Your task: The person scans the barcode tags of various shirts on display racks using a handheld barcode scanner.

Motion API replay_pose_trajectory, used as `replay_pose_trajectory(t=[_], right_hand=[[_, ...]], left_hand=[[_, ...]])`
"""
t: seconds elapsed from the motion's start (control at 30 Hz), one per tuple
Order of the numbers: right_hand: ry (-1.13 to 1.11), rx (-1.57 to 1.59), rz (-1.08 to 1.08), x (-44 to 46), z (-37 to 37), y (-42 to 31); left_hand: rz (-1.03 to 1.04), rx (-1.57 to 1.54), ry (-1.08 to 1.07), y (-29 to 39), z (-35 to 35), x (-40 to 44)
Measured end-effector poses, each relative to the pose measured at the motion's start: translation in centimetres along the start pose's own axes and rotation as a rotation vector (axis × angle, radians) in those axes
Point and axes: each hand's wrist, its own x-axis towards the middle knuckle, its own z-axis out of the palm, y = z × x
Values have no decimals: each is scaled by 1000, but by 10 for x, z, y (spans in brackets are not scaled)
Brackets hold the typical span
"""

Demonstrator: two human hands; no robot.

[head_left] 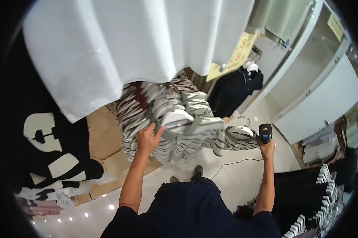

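Observation:
My left hand (146, 139) is at the collar of a grey-and-white striped shirt (175, 142) on a white hanger, at the front of a packed row of striped shirts. The thumb shows on the fabric, and the other fingers are partly hidden. On the right, my right hand (267, 148) is closed around a black barcode scanner (265, 134) with a small lit blue display. Beside that hand, another striped shirt (239, 143) hangs from a white hanger (241, 130); whether the fingers also touch it, I cannot tell.
A large white cloth (139, 35) hangs over the row. Cardboard boxes (103, 137) stand below, with a black garment (68, 158) at left. A dark shirt (234, 89) hangs behind. A cable (234, 162) crosses the floor. Dark clothes (298, 194) on white hangers fill the lower right.

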Motion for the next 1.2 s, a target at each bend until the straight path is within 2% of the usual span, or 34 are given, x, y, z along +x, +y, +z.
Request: replay_pose_trajectory(t=[0.13,0.2,0.37,0.43,0.5,0.6,0.63,0.7,0.73,0.77,0.83,0.87,0.93,0.97,1.0,1.07,1.13,1.17,1.2], right_hand=[[142,-72,-8,-47,-26,39],[198,-198,-103,-65,-47,21],[71,-289,-468,-71,-81,-14],[12,-243,-583,-66,-85,-41],[-78,-216,-711,-57,-85,-50],[-127,-98,-863,-49,-92,-78],[-138,-46,-893,-48,-98,-90],[-215,32,-911,-46,-107,-89],[-202,78,-878,-45,-109,-82],[-188,124,-846,-43,-111,-74],[-118,187,-761,-42,-115,-51],[-129,342,-575,-45,-114,-32],[-157,639,-187,-57,-110,12],[-212,642,-63,-61,-112,35],[-278,826,156,-65,-109,57],[-331,952,308,-83,-77,125],[-446,959,464,-109,-65,162],[-576,786,552,-122,-55,189],[-597,789,579,-133,-49,207]], left_hand=[[-1,-42,-27,-16,18,-1],[61,-87,92,-26,28,-15],[106,80,242,30,-7,-70],[81,-210,-179,44,15,-104],[114,-305,-457,97,38,-121],[122,-339,-438,168,75,-151],[-45,-334,-591,180,80,-158],[-167,-480,-614,187,101,-181],[-117,-631,-481,187,108,-190],[-299,-688,-519,190,110,-200],[-316,-714,-375,222,92,-196],[-327,-724,-300,237,83,-196],[-426,-771,-308,244,72,-210],[-459,-783,-289,247,68,-220],[-491,-795,-274,252,62,-229],[-539,-770,-246,260,49,-242],[-588,-694,-211,264,37,-256],[-590,-706,-174,274,28,-256],[-569,-697,-141,281,22,-254]])
